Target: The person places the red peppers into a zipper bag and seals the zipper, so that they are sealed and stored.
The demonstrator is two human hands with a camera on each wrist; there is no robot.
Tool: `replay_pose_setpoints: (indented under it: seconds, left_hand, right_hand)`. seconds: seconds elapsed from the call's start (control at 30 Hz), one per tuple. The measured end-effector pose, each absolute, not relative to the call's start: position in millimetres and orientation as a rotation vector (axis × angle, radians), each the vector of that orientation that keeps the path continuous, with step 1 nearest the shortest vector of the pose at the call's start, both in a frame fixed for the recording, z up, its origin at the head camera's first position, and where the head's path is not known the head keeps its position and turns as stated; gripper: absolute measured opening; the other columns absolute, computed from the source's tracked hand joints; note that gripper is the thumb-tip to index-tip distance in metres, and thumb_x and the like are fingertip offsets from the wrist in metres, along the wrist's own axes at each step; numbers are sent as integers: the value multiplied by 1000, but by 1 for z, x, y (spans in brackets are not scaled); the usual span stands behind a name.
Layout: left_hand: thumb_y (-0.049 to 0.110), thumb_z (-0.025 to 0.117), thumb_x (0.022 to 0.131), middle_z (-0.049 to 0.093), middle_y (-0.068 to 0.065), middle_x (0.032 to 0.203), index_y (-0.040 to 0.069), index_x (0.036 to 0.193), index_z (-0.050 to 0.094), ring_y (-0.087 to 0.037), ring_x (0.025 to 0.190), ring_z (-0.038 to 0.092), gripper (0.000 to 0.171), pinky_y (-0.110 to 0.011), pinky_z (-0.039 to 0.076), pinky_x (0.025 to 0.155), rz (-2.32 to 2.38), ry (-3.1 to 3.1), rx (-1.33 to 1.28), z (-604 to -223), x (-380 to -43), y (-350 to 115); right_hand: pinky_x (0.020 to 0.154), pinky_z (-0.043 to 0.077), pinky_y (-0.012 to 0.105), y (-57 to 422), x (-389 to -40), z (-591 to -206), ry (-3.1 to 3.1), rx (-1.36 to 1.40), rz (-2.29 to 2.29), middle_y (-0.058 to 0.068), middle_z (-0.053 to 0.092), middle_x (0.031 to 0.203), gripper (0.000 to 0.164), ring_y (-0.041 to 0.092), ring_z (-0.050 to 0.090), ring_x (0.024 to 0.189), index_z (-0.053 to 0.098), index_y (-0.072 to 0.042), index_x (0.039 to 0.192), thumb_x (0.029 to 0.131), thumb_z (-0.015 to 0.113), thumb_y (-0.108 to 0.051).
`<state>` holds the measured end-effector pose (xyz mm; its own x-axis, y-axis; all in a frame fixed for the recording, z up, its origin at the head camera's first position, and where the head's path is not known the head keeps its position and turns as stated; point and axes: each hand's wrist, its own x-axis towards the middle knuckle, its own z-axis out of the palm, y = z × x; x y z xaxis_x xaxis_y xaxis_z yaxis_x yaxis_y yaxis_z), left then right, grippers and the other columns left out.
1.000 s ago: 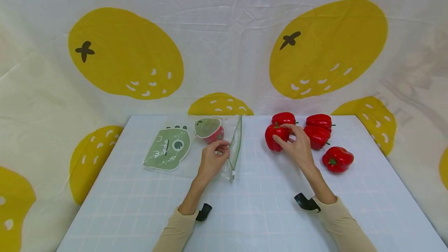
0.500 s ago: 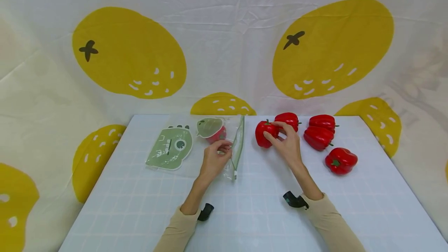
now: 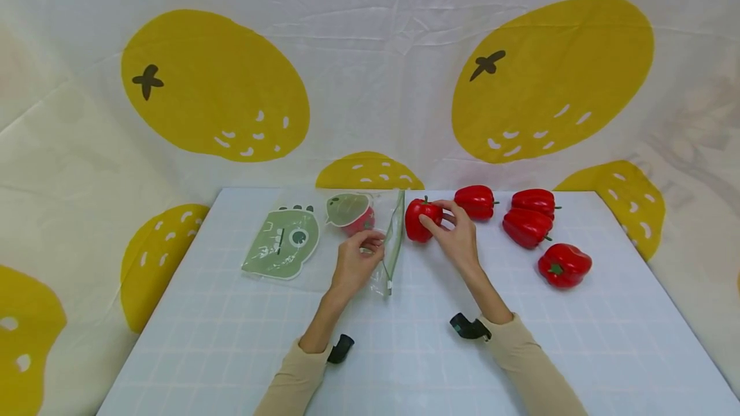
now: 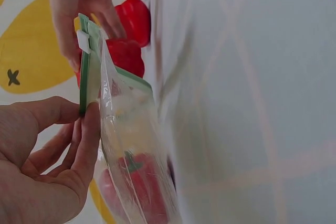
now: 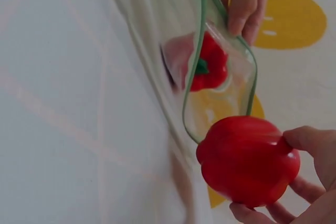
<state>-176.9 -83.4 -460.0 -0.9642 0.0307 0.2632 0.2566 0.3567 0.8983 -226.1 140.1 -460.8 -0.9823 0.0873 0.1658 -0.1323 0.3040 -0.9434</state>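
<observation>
My left hand [image 3: 357, 262] pinches the green-edged rim of a clear zip bag [image 3: 315, 281] between thumb and fingers, which holds the mouth apart. A white slider [image 4: 83, 41] sits on the rim, close to those fingers. Inside the bag lies one red bell pepper [image 4: 142, 187], partly behind a green printed shape in the head view. My right hand [image 3: 459, 236] grips another red bell pepper [image 5: 249, 161] with the thumb on one side and fingers on the other. That pepper is right at the bag's open mouth, its green stem up in the head view.
To the right lie several more red bell peppers: one [image 3: 475, 202] near the back edge, two side by side [image 3: 527, 228], and one nearer [image 3: 564, 266]. A pale gridded cloth covers the table [image 3: 405, 358]. Behind hangs a white curtain [image 3: 376, 82] with yellow fruit prints.
The right hand has carried its pepper leftward, from beside the other peppers to the bag's mouth. The left hand keeps its hold on the bag rim. The head view has shifted slightly.
</observation>
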Motion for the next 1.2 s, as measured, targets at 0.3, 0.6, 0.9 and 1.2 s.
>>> replay_pose_setpoints:
  seconds: [0.3,0.6,0.9,1.2]
  left_hand:
    - [-5,71,89,73,-11,93,-2,103,73,-25,84,68,14,-30,62,75,-1625,-2406,-281,-461,-178,-84]
    - [-2,73,90,73,-10,97,-1,106,73,-24,86,68,16,-28,61,76,-1618,-2413,-265,-458,-177,-84]
    - [-1,74,90,74,-9,97,2,104,73,-23,86,69,15,-29,62,76,-1608,-2398,-259,-456,-178,-84]
    - [1,75,90,73,-7,101,5,109,73,-22,89,69,19,-28,61,78,-1612,-2413,-265,-454,-176,-84]
  right_hand:
    - [98,56,48,128,-230,-468,-2423,-43,1826,7,59,136,52,30,55,125,59,-14,135,92,78,-36]
    - [98,56,43,118,-233,-473,-2427,-72,1987,8,57,138,55,31,57,124,58,-15,136,93,75,-44]
    - [95,57,35,111,-239,-482,-2351,-54,2161,11,55,138,51,31,58,120,57,-11,137,96,73,-38]
    - [104,52,43,103,-243,-483,-2404,-54,2145,10,56,140,51,31,54,128,57,-13,138,97,71,-39]
